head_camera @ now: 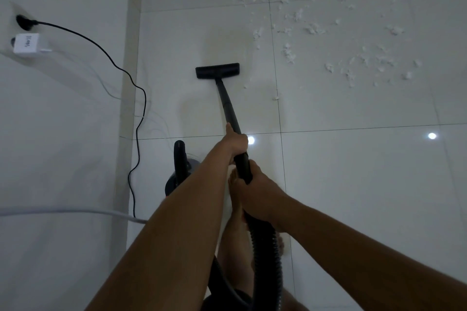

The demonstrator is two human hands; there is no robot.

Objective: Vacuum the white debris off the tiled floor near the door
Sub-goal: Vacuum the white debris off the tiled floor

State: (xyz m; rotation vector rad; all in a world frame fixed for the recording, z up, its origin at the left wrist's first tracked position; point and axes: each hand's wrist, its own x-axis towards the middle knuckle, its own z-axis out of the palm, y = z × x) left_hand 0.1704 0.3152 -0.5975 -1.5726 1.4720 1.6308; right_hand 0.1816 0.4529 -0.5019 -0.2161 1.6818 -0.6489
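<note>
Closest in, the ribbed black hose (265, 247) loops up past a bare foot (238, 209) into the right hand (255, 193), fingers wrapped tight round the wand's lower end. Just ahead, the left hand (236, 142) is clenched on the black wand (227, 106) too, thumb along the tube. Left of the arms sits the vacuum's dark body (180, 166), its black power cord (136, 139) snaking up to a wall plug (24, 21) above a white adapter (26, 44). The floor nozzle (217, 70) lies flat on the tiled floor (353, 184). White debris (341, 45) is scattered beyond and right of it, near but apart.
</note>
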